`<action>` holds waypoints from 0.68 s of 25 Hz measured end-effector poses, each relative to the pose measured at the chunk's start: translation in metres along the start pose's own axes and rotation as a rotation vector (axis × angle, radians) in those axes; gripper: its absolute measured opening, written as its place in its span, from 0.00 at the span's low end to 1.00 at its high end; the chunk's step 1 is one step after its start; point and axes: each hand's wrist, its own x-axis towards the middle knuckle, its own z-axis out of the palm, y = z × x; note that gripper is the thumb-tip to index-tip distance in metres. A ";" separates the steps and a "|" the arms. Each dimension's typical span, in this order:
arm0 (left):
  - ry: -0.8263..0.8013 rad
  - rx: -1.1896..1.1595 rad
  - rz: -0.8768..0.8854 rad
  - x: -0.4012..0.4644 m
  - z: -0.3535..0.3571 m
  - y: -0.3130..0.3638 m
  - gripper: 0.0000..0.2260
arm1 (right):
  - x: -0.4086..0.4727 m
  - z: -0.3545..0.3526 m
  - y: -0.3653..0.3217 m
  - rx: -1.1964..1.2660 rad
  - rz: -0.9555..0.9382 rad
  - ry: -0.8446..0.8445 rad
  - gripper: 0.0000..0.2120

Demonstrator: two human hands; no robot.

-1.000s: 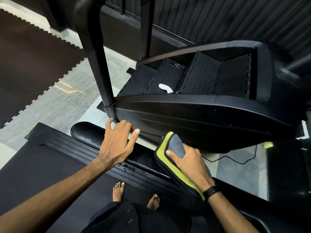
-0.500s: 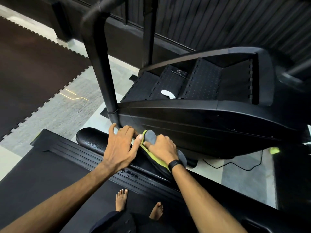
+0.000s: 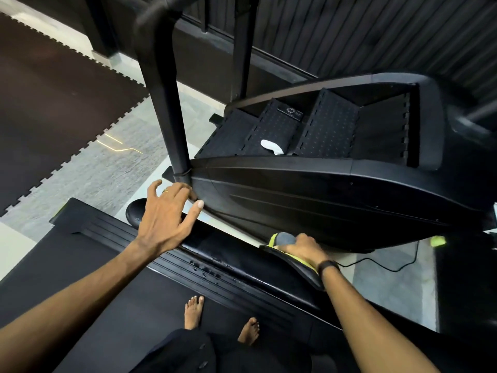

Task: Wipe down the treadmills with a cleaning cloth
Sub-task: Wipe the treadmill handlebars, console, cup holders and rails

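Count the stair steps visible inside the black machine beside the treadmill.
4 steps: lowest step, second step bearing a white object, third step, top step. The housing may hide more.

Your arms are bare; a ring (image 3: 165, 191) on your left hand (image 3: 164, 216), black band (image 3: 327, 265) on your right wrist, dark clothing (image 3: 215, 354), bare feet (image 3: 194, 310).

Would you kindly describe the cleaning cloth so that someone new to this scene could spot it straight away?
Start at the big black stair machine on the right, then drop to the black rail running below it. The cloth lies on that rail under the right hand. It is the only grey pad with a bright yellow-green edge among black surfaces.
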 end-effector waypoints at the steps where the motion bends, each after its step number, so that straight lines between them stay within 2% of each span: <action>1: 0.010 -0.010 -0.019 0.000 -0.001 -0.001 0.22 | 0.007 0.006 -0.019 -0.041 -0.020 -0.034 0.31; 3: 0.012 -0.026 -0.056 0.000 -0.002 -0.002 0.23 | 0.010 0.020 -0.061 -0.039 -0.093 -0.013 0.31; 6: 0.022 -0.055 -0.076 -0.001 -0.002 0.000 0.22 | -0.013 0.033 -0.108 0.024 -0.237 0.171 0.33; 8: 0.031 -0.062 -0.067 -0.001 0.000 -0.003 0.22 | -0.041 0.039 -0.108 0.066 -0.333 0.296 0.31; 11: 0.041 -0.082 -0.061 0.000 0.003 -0.004 0.21 | -0.072 0.037 -0.076 0.074 -0.396 0.387 0.34; 13: 0.035 -0.088 -0.066 0.000 0.004 -0.004 0.20 | -0.069 0.031 -0.052 0.084 -0.346 0.371 0.36; 17: 0.026 -0.093 -0.090 0.000 0.002 -0.003 0.21 | -0.028 0.013 -0.047 0.112 -0.131 0.127 0.34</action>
